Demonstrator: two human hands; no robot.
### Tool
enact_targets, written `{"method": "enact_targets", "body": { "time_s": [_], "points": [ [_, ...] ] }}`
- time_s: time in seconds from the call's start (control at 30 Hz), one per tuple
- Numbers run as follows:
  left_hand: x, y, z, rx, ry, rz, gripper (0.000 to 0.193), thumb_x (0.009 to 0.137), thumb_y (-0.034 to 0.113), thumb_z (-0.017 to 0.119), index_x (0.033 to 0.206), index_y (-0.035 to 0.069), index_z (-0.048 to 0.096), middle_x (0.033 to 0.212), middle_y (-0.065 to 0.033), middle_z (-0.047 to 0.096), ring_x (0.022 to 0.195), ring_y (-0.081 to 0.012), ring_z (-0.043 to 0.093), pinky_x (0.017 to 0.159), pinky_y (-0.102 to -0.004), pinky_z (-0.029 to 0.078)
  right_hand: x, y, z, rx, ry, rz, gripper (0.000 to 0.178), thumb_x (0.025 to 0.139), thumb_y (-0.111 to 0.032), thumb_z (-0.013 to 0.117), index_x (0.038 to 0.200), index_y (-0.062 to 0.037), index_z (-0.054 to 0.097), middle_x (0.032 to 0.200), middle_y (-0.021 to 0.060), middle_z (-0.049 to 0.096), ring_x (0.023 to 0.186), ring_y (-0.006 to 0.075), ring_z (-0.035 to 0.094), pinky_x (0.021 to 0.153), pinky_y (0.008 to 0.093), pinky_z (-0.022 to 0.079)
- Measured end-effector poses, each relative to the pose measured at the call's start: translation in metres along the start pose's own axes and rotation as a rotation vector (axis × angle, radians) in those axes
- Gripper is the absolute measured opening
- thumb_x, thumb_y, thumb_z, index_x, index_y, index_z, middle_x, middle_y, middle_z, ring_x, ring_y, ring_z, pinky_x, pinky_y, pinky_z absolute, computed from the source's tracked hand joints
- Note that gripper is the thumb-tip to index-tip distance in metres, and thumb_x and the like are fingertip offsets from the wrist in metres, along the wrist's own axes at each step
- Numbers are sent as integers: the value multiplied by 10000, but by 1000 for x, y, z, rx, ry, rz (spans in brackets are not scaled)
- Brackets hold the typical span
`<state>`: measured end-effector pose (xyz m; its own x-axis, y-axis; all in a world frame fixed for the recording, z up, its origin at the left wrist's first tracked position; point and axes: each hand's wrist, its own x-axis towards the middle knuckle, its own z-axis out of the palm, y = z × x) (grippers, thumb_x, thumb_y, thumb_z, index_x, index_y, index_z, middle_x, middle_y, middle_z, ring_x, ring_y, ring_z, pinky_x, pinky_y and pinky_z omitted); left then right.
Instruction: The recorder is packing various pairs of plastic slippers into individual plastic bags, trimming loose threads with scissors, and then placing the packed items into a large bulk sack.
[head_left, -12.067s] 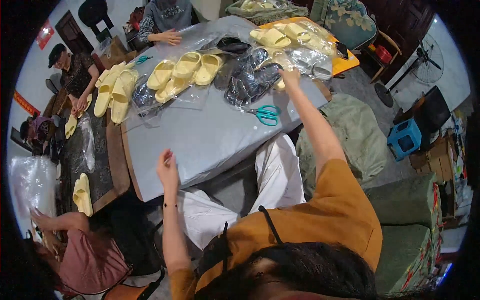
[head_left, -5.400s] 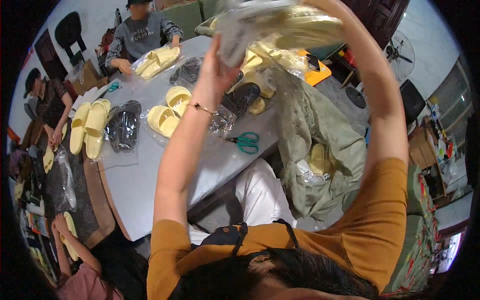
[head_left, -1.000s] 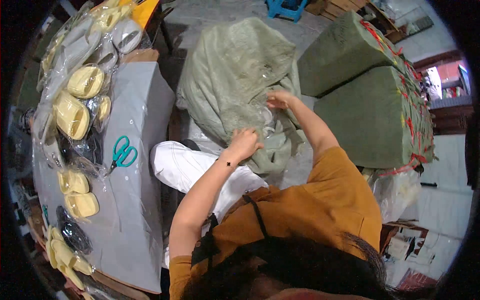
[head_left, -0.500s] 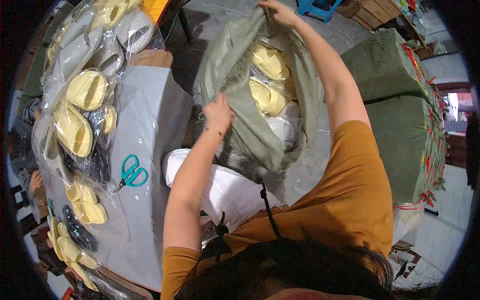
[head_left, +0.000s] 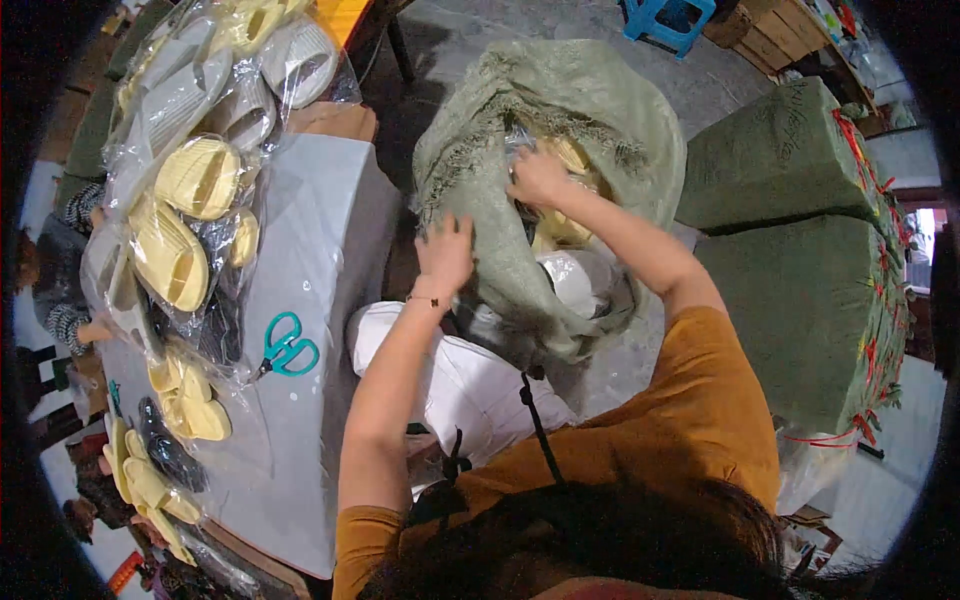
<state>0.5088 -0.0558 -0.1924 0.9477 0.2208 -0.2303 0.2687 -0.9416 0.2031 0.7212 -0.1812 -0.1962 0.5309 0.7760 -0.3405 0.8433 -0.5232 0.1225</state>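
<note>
A woven grey-green sack (head_left: 580, 85) with a frayed mouth stands on the floor in front of me. Inside it lie yellow slippers (head_left: 571, 228) and a white slipper (head_left: 578, 280) in clear plastic wrapping. My left hand (head_left: 444, 258) rests against the sack's left side, its fingers spread. My right hand (head_left: 540, 178) reaches into the mouth near its left rim, above the yellow slippers. Blur and the sack's folds hide whether its fingers grip anything.
A grey-covered table (head_left: 300, 200) on my left bears bagged yellow slippers (head_left: 170, 255), grey slippers (head_left: 300, 62) and teal-handled scissors (head_left: 290, 345). Packed green bales (head_left: 785, 310) stand on the right. A blue stool (head_left: 668, 22) is at the back. A white bundle (head_left: 480, 385) lies close to me.
My right hand has left the sack's far rim and moved down into its mouth. The far side has sagged inward over the slippers. My left hand has loosened from the near rim and lowered slightly.
</note>
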Motion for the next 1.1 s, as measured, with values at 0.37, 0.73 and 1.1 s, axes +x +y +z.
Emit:
{"method": "enact_targets", "body": {
  "time_s": [0.37,0.73,1.1],
  "points": [
    [-170,19,-39,-618,263,182,429,865,47,670,1285,17,587,1391,-210,522,1196,-376,562,1010,-443,449,-20,58,162,578,50,726,1242,586,-549,879,1557,-121,235,1613,253,112,1497,456,81,1114,691,223],
    [-290,24,-56,-801,400,27,239,893,-68,576,1108,-38,674,1157,-201,675,1088,-352,654,941,-382,507,-12,145,130,559,-3,576,531,683,-252,803,1168,-75,677,1272,206,615,1163,399,600,940,464,509],
    [-345,6,-28,-893,527,6,226,914,-92,548,1112,-75,655,1119,-188,673,975,-266,680,764,-331,594,-85,199,-82,831,220,406,178,668,-128,766,784,-2,718,697,118,658,584,219,594,523,391,450]
  ]
}}
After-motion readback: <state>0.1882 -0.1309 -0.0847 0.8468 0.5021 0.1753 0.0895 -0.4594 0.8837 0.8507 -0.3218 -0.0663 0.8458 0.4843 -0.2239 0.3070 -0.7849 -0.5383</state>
